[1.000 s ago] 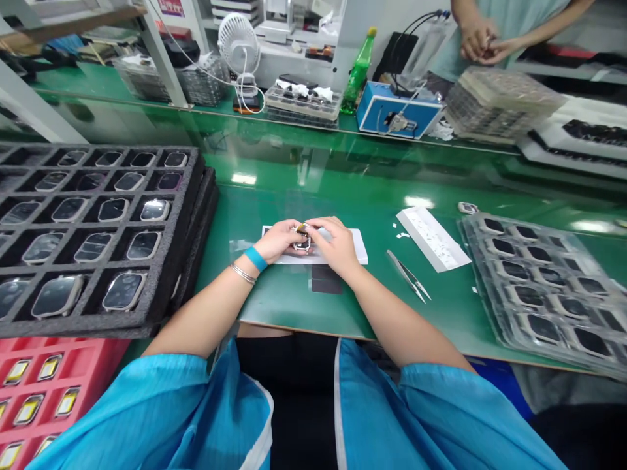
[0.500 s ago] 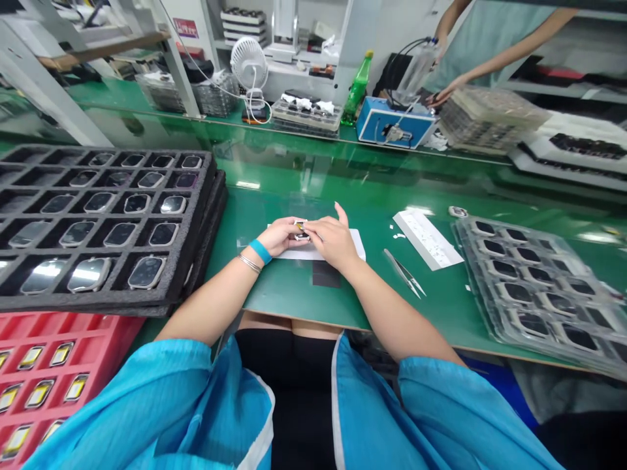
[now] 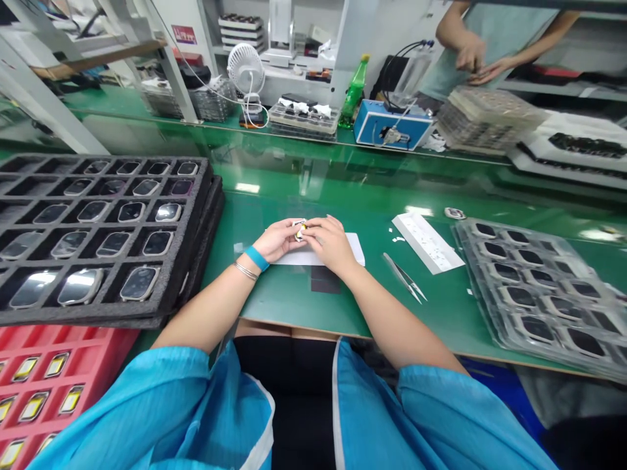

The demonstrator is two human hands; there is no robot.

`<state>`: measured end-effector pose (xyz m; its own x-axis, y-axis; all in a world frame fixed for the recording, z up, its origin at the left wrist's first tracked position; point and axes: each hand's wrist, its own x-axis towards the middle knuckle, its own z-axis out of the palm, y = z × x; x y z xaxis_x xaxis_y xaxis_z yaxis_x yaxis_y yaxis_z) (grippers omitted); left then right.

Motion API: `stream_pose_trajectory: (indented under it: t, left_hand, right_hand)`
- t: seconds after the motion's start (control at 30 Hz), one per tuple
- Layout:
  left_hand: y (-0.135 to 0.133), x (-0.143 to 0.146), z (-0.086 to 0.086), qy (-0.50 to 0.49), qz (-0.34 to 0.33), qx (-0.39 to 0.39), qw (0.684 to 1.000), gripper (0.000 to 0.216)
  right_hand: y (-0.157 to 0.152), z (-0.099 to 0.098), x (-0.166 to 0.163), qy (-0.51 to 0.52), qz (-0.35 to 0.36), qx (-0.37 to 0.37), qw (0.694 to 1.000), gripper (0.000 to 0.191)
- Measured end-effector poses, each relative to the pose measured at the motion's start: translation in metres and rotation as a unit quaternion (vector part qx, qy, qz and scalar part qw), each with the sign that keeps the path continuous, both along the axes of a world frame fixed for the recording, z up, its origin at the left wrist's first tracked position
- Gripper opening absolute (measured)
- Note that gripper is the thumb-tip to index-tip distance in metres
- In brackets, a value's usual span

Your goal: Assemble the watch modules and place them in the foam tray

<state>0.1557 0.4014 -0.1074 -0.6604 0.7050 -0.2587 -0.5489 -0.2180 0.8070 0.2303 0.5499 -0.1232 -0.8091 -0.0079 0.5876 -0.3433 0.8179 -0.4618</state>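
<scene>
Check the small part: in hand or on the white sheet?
In hand: left hand and right hand pinch the small part above the sheet.

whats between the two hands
The head view shows a small watch-like part with a gold-coloured strip, held between the left hand and the right hand, just above a white card.

Nothing is readable; the wall sign (image 3: 183, 34) is too small.

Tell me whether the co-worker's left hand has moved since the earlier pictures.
Yes: since the picture half a second ago, the co-worker's left hand has moved right, away from the blue box, and is now beyond the stacked trays.
</scene>
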Motion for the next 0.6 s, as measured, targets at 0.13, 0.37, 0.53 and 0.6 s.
stream_pose_trajectory:
  t: [0.13, 0.37, 0.53, 0.6]
  left_hand:
    - [0.001, 0.003, -0.002, 0.023, -0.018, 0.004, 1.0, 0.021]
    - [0.002, 0.004, -0.007, 0.061, -0.026, 0.021, 0.998, 0.038]
    - [0.009, 0.013, -0.003, 0.137, -0.007, 0.018, 0.99, 0.036]
    - [0.01, 0.017, 0.003, 0.189, 0.0, 0.014, 0.982, 0.027]
  right_hand:
    - [0.002, 0.0, 0.006, -0.014, 0.02, -0.091, 0.996, 0.006]
    - [0.003, -0.01, 0.001, -0.132, 0.057, -0.35, 0.926, 0.054]
    - [-0.001, -0.003, 0.009, -0.183, 0.1, -0.391, 0.897, 0.063]
    - [-0.003, 0.001, 0.014, -0.151, 0.076, -0.391, 0.905, 0.062]
